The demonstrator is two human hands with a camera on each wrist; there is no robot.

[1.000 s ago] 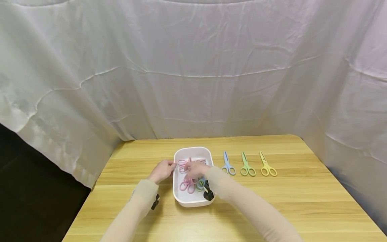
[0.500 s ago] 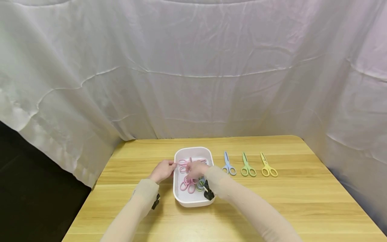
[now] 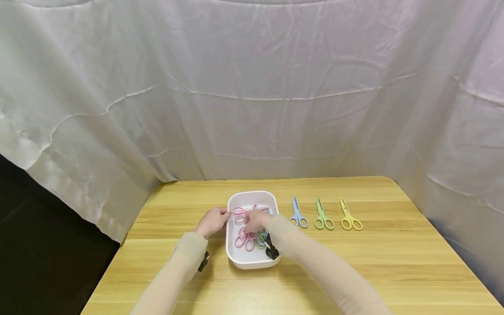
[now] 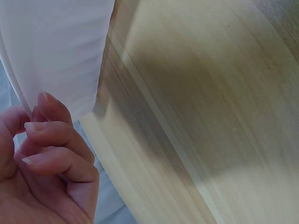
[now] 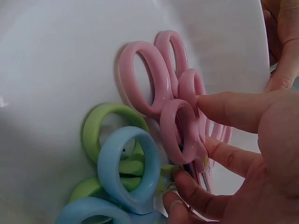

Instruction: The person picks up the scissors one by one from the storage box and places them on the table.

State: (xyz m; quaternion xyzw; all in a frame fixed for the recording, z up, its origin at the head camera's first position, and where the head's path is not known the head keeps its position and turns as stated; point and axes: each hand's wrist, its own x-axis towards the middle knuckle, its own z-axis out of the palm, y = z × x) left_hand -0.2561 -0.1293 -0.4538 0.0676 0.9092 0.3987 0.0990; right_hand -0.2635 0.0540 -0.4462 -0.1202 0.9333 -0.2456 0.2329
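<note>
My left hand (image 3: 212,222) pinches the left rim of a white plastic bin (image 3: 253,265), thumb and forefinger on the edge and the other fingers curled. Inside the bin, my right hand (image 5: 252,158) grips a pair of pink scissors (image 5: 167,135) near the handles; their blades are mostly hidden by the fingers. More pink scissors (image 5: 125,74) lie right beside them. Close to the right fingertips, blue scissors (image 5: 104,161) overlap green scissors (image 5: 90,133) on the bin's floor.
Right of the bin, blue scissors (image 3: 298,217), green scissors (image 3: 321,214) and yellow scissors (image 3: 347,214) lie in a row on the wooden table (image 3: 374,271), blades pointing away. A pale curtain (image 3: 256,131) hangs behind the table.
In the bin, a pink scissors part near my right fingers has shifted slightly to the right. My left hand stays at the rim, and the row on the table is unchanged.
</note>
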